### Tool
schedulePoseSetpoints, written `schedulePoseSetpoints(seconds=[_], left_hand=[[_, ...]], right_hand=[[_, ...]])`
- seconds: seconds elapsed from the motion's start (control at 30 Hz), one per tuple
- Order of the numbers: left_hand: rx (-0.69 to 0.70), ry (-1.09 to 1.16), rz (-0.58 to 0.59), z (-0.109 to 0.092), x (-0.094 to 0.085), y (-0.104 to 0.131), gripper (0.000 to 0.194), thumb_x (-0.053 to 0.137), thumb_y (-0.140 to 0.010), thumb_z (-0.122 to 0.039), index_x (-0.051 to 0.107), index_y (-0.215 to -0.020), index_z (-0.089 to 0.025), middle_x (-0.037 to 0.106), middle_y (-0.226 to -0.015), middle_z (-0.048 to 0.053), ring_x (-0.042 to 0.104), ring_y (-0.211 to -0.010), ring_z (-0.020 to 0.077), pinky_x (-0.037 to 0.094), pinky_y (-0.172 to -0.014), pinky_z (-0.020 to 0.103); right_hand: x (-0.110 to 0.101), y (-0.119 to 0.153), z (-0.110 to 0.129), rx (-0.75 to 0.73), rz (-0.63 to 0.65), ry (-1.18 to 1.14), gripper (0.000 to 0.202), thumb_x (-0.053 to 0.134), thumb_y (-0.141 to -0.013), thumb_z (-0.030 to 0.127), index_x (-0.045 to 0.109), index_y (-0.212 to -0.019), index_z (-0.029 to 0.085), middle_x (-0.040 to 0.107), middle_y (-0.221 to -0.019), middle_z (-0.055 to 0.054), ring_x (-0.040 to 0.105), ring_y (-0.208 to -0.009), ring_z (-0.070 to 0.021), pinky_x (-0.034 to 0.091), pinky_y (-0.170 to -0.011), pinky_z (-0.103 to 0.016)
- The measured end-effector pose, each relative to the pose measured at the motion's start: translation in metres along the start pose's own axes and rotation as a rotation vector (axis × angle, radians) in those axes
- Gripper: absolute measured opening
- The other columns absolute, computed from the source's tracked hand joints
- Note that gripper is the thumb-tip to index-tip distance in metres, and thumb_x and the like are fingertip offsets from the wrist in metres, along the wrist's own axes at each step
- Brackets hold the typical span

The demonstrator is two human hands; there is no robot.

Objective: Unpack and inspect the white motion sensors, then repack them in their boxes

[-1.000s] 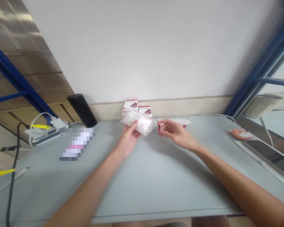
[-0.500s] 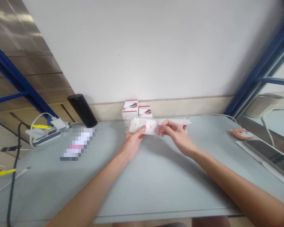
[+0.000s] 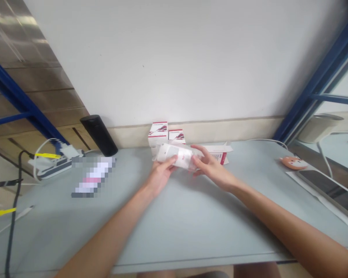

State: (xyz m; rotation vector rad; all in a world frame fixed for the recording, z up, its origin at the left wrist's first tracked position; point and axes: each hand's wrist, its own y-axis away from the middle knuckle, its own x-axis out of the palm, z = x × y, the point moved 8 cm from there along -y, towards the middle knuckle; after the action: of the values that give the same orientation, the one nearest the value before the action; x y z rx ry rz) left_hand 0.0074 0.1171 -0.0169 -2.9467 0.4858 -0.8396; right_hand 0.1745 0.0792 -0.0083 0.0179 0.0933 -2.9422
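Note:
A white, flat device (image 3: 167, 153) with a grey area and a small red mark sits inside a clear plastic bag (image 3: 188, 148), held above the table. My left hand (image 3: 160, 173) grips its near left side, thumb on top and fingers underneath. At the right end of the bag, my right hand (image 3: 213, 166) is closed on it with thumb and fingers. Just behind the right hand lies a white and red carton (image 3: 220, 151) on its side, its end flap open. What the device is, I cannot make out.
White and red boxes (image 3: 158, 131) stand against the wall behind the bag. A black cylinder (image 3: 99, 135), a power strip (image 3: 56, 168) with cables and a blurred-out phone-like object (image 3: 94, 179) are left. An orange animal-shaped item (image 3: 293, 163) and a dark tablet-like slab (image 3: 330, 193) lie right.
My right hand has moved from pinching at the bag's right end to grasping further around it. The device has tilted slightly, and the carton behind shows more.

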Motion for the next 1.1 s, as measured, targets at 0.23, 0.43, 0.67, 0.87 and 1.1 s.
schedulePoseSetpoints(seconds=[0.23,0.43,0.67,0.87,1.1], left_hand=[[0.015,-0.090,0.046,-0.002,0.006,0.002,0.067,0.086,-0.084,-0.026,0.058,-0.145,-0.023,0.073,-0.135,0.011,0.068,-0.129,0.0309,0.053,-0.113,0.047],[0.203,-0.438,0.054,-0.006,0.000,0.000,0.115,0.092,-0.075,-0.030,0.017,-0.163,-0.041,0.057,-0.153,0.012,0.067,-0.130,0.0303,0.057,-0.109,0.050],[0.548,-1.102,-0.069,-0.034,-0.002,0.008,0.054,0.092,-0.074,-0.042,0.070,-0.120,-0.027,0.060,-0.141,0.010,0.061,-0.131,0.0303,0.052,-0.111,0.044],[0.174,-0.975,0.082,-0.019,0.004,0.011,0.057,0.072,-0.090,-0.063,0.066,-0.132,-0.024,0.077,-0.115,0.007,0.073,-0.098,0.0241,0.057,-0.082,0.031],[-0.056,-0.538,0.063,-0.003,-0.002,0.004,0.053,0.062,-0.099,-0.059,0.067,-0.139,-0.025,0.075,-0.128,0.007,0.072,-0.100,0.0204,0.054,-0.075,0.025]], right_hand=[[-0.005,-0.006,-0.012,-0.018,-0.132,-0.245,0.045,0.086,-0.081,0.054,0.069,-0.108,0.022,0.069,-0.101,-0.003,0.064,-0.079,-0.0139,0.059,-0.076,-0.033],[-0.027,-0.007,-0.015,0.014,-0.301,-0.373,0.048,0.095,-0.069,0.050,0.072,-0.099,0.020,0.065,-0.084,0.001,0.056,-0.067,-0.0104,0.053,-0.064,-0.027],[-0.036,-0.004,0.005,-0.115,-0.361,-0.159,0.043,0.084,-0.080,0.060,0.065,-0.087,0.021,0.065,-0.083,0.000,0.053,-0.059,-0.0111,0.049,-0.059,-0.030],[-0.044,0.005,0.027,-0.355,-0.520,0.330,0.041,0.061,-0.097,0.060,0.053,-0.080,0.023,0.054,-0.068,0.003,0.046,-0.060,-0.0130,0.037,-0.058,-0.029],[-0.038,-0.005,0.024,-0.257,-0.291,0.430,0.045,0.056,-0.099,0.063,0.047,-0.078,0.024,0.046,-0.068,0.004,0.039,-0.063,-0.0138,0.031,-0.060,-0.030]])
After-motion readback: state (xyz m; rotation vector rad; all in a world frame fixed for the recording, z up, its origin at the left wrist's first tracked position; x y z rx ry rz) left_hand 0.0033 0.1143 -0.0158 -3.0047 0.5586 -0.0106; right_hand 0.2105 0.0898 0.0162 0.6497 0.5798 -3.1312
